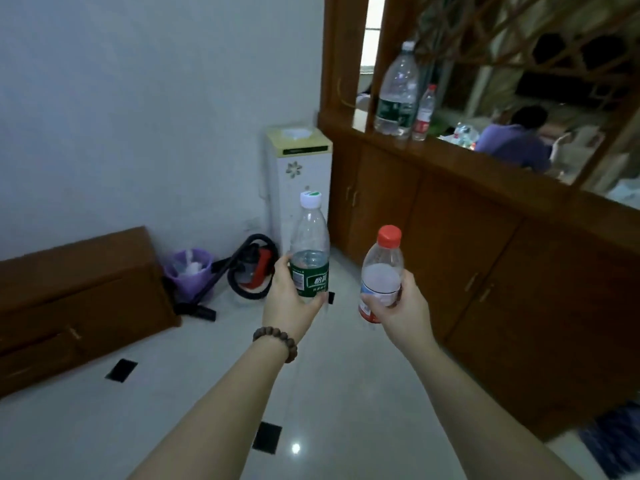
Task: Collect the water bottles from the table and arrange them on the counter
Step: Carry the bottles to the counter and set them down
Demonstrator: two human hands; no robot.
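My left hand [289,299] grips a clear bottle with a green label and white cap [310,244], held upright over the floor. A smaller clear bottle with a red cap and red-white label [382,268] is held upright by my right hand [398,310]. Both are at chest height, left of the wooden counter [460,157]. On the counter ledge stand a large clear bottle with a dark green label [398,91] and, touching its right side, a small red-labelled bottle [425,114].
Wooden cabinet doors [450,237] run below the counter on the right. A white water dispenser [299,174] stands in the corner, with a red vacuum cleaner [254,268] and purple bin [188,271] beside it. A low wooden bench [76,292] is at left. A seated person [516,140] is beyond the counter.
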